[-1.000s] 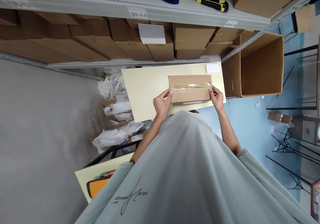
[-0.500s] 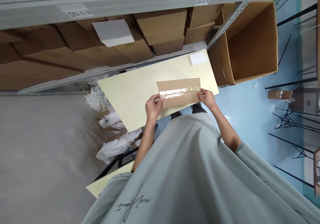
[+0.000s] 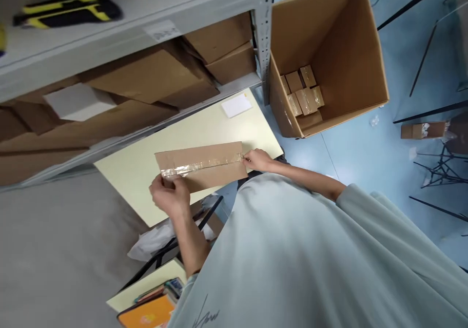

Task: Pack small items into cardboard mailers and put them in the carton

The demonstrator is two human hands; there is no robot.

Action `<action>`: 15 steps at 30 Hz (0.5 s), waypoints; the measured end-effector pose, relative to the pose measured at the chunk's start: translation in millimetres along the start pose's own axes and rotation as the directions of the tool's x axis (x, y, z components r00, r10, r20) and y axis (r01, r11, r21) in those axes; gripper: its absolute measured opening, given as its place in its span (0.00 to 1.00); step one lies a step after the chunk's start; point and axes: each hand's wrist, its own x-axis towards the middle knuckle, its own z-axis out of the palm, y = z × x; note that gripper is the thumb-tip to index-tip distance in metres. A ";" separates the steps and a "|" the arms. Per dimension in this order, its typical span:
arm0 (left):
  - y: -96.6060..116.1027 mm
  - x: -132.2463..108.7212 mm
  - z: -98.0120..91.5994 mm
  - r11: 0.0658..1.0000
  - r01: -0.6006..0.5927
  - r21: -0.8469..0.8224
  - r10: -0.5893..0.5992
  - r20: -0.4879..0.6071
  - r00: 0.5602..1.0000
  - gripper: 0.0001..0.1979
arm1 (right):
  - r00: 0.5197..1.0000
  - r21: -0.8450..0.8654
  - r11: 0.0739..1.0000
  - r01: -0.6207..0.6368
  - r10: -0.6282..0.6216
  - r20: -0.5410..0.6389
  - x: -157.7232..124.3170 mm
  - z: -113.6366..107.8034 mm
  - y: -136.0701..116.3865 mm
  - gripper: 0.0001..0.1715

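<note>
A small cardboard box [image 3: 204,167], sealed along its top with clear tape, is over the near edge of a pale yellow table [image 3: 146,167]. My left hand [image 3: 168,197] grips its left end with curled fingers. My right hand [image 3: 259,160] holds its right end. The box is tilted, its left end lower in the view.
A big open carton [image 3: 340,40] stands on the blue floor to the right, with several small taped boxes [image 3: 302,91] inside. A grey metal shelf [image 3: 109,30] behind the table holds brown boxes. A white card [image 3: 237,106] lies at the table's far corner. White bags [image 3: 153,238] lie under the table.
The view has swung right and tilted, so the open carton's inside now shows. Both hands keep hold of the taped box, which sits further left in view and more tilted.
</note>
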 end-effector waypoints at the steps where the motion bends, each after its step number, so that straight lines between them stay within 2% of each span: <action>1: 21.6 -12.1 -2.8 0.999 0.021 0.042 -0.020 -0.018 1.000 0.25 | 1.000 0.026 1.000 -0.010 0.010 -0.007 -4.5 -9.0 10.3 0.24; 3: 63.6 -34.4 -9.4 0.995 0.002 0.096 0.001 -0.039 0.999 0.31 | 0.999 0.089 0.996 -0.029 0.032 -0.033 -17.0 -24.3 28.6 0.26; 6: 115.3 -58.1 -19.1 0.980 -0.180 0.090 0.183 -0.037 0.982 0.36 | 0.992 0.187 0.982 -0.042 0.062 -0.107 -41.1 -42.3 51.9 0.28; 9: 151.8 -71.1 -25.3 0.926 -0.375 0.028 0.376 -0.041 0.926 0.35 | 0.966 0.319 0.947 -0.045 0.123 -0.227 -69.5 -57.0 72.5 0.27; 12: 178.8 -80.5 -27.0 0.833 -0.545 -0.095 0.544 -0.037 0.838 0.30 | 0.897 0.508 0.862 0.013 0.214 -0.387 -104.8 -67.7 89.3 0.26; 15: 200.6 -90.5 -23.8 0.739 -0.633 -0.233 0.647 -0.020 0.762 0.25 | 0.797 0.620 0.780 0.084 0.321 -0.511 -146.2 -71.3 100.2 0.28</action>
